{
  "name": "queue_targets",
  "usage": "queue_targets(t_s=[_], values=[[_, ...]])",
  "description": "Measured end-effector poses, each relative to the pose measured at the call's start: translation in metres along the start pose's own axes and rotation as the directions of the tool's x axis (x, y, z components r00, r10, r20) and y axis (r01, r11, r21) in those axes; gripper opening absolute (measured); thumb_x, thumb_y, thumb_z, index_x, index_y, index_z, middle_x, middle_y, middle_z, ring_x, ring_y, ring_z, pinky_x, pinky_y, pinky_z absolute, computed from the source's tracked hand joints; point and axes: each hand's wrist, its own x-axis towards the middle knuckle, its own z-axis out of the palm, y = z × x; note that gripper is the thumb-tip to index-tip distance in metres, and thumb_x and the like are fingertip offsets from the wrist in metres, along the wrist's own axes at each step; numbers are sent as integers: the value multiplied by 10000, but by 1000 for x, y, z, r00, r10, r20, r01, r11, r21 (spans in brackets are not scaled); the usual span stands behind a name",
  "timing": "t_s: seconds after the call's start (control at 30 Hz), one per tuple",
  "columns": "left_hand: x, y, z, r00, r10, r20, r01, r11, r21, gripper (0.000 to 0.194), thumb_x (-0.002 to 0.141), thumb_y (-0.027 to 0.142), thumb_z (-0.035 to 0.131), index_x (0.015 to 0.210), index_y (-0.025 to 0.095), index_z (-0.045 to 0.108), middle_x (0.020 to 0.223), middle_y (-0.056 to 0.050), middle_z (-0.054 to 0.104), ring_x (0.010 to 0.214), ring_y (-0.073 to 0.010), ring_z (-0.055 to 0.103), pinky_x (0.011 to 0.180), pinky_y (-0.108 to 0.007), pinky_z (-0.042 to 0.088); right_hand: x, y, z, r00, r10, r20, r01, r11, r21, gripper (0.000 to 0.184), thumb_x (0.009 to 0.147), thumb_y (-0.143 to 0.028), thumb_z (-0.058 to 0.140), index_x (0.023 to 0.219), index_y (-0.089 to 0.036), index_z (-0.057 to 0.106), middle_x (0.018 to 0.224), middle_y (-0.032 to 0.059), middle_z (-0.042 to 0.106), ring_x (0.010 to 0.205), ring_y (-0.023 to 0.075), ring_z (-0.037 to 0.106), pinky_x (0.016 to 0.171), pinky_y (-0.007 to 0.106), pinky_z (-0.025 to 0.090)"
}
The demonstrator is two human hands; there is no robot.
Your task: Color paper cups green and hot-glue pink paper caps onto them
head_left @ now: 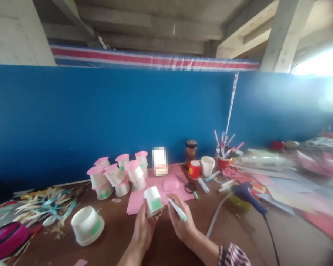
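My left hand is wrapped round a white paper cup with a green patch on its side, held tilted over the table. Between the fingers of my right hand sits a white marker with a green end, just right of the cup. Behind both hands lies a sheet of pink paper with a pink paper disc on it. To the left, several white cups topped with pink paper stand stacked. Nearer me, another white cup with a green patch rests on the brown table.
Scissors, a red cup, a white cup and a jar stand or lie behind my right hand. A blue glue gun with a cord lies at right. Paper strips cover the left. A blue partition rises behind.
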Motion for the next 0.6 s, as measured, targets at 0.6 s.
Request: queue_targets(t_s=[0.6], values=[[11, -4, -3, 999, 46, 14, -46, 997, -55, 393, 817, 484, 524, 1015, 152, 592, 816, -53, 627, 726, -157, 585, 628, -272, 477, 0, -11, -6, 981, 185, -51, -178, 977, 117, 170, 861, -329, 516, 936, -180, 552, 651, -10, 573, 528, 103, 521, 495, 220, 452]])
